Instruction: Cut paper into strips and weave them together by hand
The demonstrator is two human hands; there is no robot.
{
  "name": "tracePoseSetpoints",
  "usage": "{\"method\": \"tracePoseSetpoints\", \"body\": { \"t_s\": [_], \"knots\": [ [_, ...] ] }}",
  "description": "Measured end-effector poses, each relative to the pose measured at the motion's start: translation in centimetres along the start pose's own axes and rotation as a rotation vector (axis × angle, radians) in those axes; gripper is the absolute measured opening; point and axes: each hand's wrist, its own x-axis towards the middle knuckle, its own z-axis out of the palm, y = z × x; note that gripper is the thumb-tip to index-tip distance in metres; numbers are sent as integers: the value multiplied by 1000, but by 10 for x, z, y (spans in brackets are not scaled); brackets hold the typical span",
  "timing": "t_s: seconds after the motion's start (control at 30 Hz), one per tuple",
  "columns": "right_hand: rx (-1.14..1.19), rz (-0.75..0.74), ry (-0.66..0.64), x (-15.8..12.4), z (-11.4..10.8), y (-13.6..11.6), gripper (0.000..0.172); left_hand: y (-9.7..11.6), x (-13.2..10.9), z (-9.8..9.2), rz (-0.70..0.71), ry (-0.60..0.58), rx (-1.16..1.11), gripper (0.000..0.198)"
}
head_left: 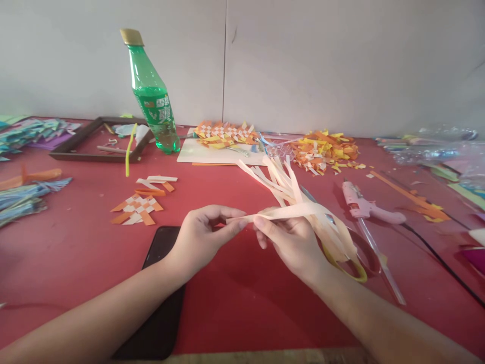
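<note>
Between both hands runs a pale cream paper strip (303,210), held above the red table. My left hand (206,237) pinches its left end between thumb and index finger. My right hand (288,237) grips the same strip a little further right, thumb on top. Past the right hand lies a bundle of pale paper strips (280,182), with yellow-handled scissors (358,273) partly hidden under it. Left of the hands sits a small woven orange-and-white paper piece (138,208) with loose short strips (157,180) behind it. A black phone (159,308) lies partly beneath my left forearm.
A green soda bottle (153,101) stands at the back beside a dark frame (60,151). A pink glue gun (366,205) with its cord lies right. Orange-yellow paper scraps (322,151) are heaped along the back, and blue-green strips (26,197) lie left.
</note>
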Motion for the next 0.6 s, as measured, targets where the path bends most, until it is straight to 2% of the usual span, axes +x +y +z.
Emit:
{"method": "tracePoseSetpoints", "body": {
  "t_s": [0.43, 0.6],
  "knots": [
    [52, 68, 50, 1, 0, 3, 16, 1, -1, -1, -22, -47, 13, 21],
    [-23, 48, 12, 1, -1, -1, 19, 1, 1, -1, -25, -55, 59, 22]
  ]
}}
